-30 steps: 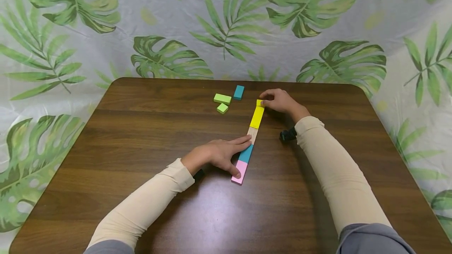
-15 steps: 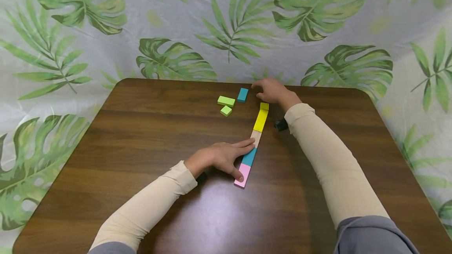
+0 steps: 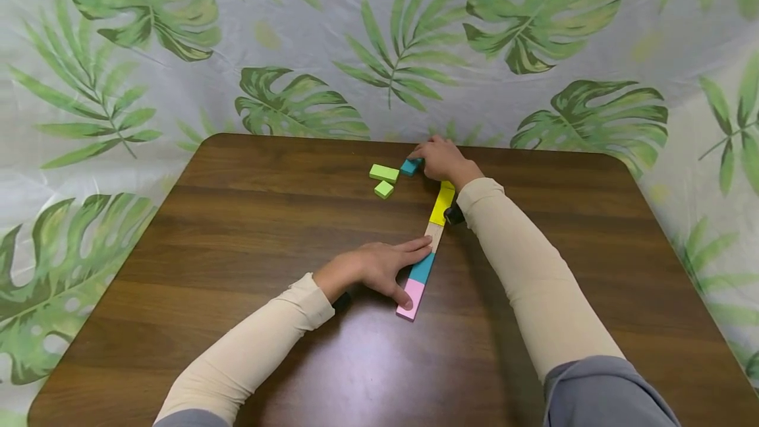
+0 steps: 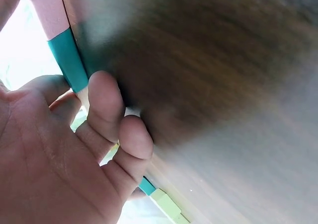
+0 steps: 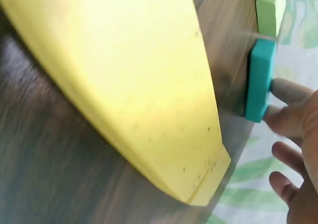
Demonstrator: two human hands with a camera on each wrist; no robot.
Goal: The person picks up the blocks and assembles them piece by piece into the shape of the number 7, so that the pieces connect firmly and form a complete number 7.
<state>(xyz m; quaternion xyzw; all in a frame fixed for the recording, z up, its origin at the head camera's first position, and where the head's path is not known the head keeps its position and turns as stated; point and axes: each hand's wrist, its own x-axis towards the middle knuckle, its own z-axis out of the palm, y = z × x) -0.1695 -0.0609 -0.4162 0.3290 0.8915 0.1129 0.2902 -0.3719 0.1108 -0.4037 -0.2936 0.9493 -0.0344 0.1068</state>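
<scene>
Teal block, gripped by right fingers

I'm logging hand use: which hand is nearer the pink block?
Left hand: its thumb rests on the pink block. The right hand is farther off, at the loose blue block.

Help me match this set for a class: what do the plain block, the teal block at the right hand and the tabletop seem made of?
Plain block: likely bare wood; pale tan with faint grain.
Teal block: painted wood or plastic, can't tell; smooth, evenly coloured faces.
Tabletop: wood or wood-look laminate, somewhat glossy; brown grain streaks and a bright reflection.
</scene>
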